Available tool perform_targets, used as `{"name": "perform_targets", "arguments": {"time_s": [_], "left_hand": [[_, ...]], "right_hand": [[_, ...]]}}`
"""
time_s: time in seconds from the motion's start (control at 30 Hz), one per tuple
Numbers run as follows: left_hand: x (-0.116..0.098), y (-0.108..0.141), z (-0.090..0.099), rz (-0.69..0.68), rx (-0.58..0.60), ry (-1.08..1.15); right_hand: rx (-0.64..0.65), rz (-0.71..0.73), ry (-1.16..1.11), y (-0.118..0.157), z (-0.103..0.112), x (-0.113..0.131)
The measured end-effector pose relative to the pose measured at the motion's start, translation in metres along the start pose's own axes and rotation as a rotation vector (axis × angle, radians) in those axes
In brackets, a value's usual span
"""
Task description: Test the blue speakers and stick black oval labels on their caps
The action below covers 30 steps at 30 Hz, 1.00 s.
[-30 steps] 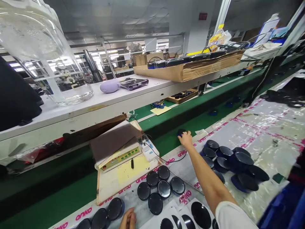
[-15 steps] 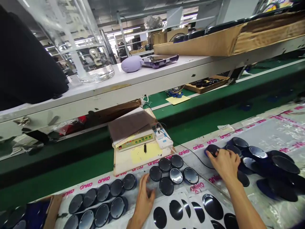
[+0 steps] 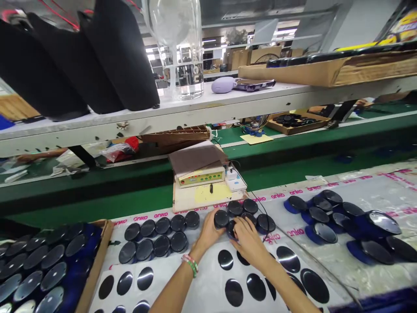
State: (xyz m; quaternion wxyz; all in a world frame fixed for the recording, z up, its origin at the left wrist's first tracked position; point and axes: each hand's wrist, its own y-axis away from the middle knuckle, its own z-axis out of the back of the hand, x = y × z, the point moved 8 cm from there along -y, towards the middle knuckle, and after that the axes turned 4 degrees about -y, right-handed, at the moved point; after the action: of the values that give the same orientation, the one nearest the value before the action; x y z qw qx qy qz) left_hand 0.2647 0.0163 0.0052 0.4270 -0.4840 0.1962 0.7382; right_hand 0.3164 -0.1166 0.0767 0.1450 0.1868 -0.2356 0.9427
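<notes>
My left hand is curled with its fingers around the left side of a round dark cap in the middle group. Beside it, my right hand has its bent fingers on a neighbouring dark cap, partly covering it. More caps stand behind and to the right of both hands. Two rows of caps stand to the left. Below the hands lie white sheets bearing black round discs.
A carton of blue-sided caps is at the left, and loose caps stand at the right. Behind are a control box on a board, a green belt and a shelf with a glass jar.
My right hand has moved left from the loose caps on the right to the middle group. My left hand has closed in on a cap there. The view has shifted left.
</notes>
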Motion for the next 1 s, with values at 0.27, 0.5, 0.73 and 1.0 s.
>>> {"name": "perform_targets", "arguments": {"time_s": [0.27, 0.5, 0.73, 1.0], "left_hand": [[-0.003, 0.005, 0.002, 0.000, -0.030, 0.036], [-0.003, 0.012, 0.004, 0.021, -0.035, 0.041], [-0.042, 0.019, 0.007, -0.062, 0.107, 0.036], [-0.102, 0.058, 0.013, -0.124, 0.246, -0.020]], "right_hand": [[0.079, -0.016, -0.026, 0.002, -0.020, -0.009], [0.028, -0.158, -0.225, 0.010, 0.001, -0.015], [-0.092, -0.346, -0.495, 0.017, 0.024, -0.020], [-0.097, -0.392, -0.670, 0.011, 0.028, 0.014]]}}
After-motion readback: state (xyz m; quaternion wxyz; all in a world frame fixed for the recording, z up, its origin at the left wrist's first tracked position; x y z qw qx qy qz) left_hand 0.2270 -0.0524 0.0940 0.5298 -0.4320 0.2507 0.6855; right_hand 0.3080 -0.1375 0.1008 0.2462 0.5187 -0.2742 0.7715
